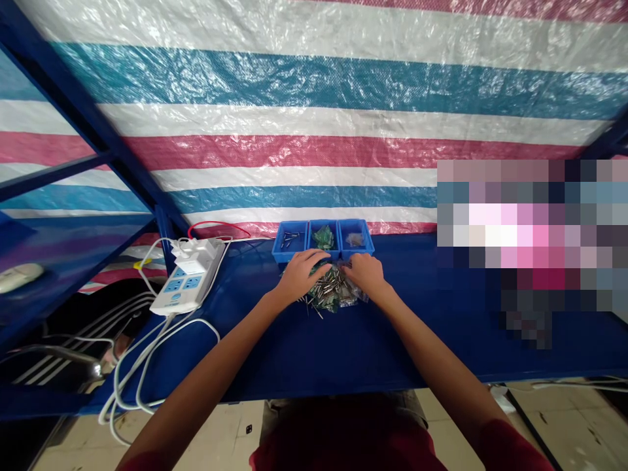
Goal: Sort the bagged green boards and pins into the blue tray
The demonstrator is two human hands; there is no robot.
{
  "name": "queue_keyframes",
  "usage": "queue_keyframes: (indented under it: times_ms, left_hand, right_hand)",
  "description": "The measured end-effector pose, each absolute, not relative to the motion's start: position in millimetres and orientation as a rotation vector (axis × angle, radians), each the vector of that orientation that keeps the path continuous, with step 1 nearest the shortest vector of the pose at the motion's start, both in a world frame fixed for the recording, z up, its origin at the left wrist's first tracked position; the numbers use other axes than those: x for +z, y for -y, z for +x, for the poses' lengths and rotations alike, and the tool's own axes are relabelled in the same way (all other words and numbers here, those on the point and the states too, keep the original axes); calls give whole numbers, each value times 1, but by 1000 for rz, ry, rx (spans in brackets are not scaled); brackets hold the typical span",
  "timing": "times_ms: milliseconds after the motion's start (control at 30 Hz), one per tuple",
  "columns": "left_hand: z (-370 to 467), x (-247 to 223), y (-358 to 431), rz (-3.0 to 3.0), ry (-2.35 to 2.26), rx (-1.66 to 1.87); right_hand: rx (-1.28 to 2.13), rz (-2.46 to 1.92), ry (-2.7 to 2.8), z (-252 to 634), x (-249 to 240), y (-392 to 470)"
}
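A mixed pile of thin metal pieces [328, 286], like screws or pins, lies on the blue table [318, 360] among green packets [330, 303] and clear plastic packets [349, 297]. My left hand [300, 275] rests over the left side of the pile, fingers stretched and apart. On the right side, my right hand [367, 272] has its fingers curled down at the clear packets; what is in them is hidden. Just behind the pile stand three blue bins: a left bin [279, 245] with a few metal pieces, a middle bin [324, 223] with green packets, and a right bin [367, 241] with clear packets.
A white power strip [184, 291] with plugged-in adapters and looping white cables [142, 376] lies to the left. Striped plastic sheeting [304, 121] hangs behind the table. Blue metal frame bars [88, 111] rise at the left. A blurred patch hides the right side.
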State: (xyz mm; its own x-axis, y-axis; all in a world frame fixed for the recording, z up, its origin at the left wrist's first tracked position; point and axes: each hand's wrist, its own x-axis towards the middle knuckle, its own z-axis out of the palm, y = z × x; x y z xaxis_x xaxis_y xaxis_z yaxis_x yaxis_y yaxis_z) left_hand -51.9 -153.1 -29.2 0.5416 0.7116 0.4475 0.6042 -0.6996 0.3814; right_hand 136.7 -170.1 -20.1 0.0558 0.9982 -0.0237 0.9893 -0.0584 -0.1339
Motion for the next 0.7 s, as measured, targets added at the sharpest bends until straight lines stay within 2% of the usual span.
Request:
queue_keyframes:
  times_ms: [167,300,500,700]
  left_hand:
    - [-44,-28,143,2372,-1165,1151]
    - [-45,-36,139,2088,-1182,1312]
    - [-49,-43,127,1850,-982,1079]
    - [-48,-32,117,1803,-938,1058]
  right_hand:
    - [43,-2200,2031,131,-12,166]
    - [38,-1874,2029,134,-6,158]
    - [318,-1334,1890,137,-22,143]
    - [491,-1187,1733,133,-26,138]
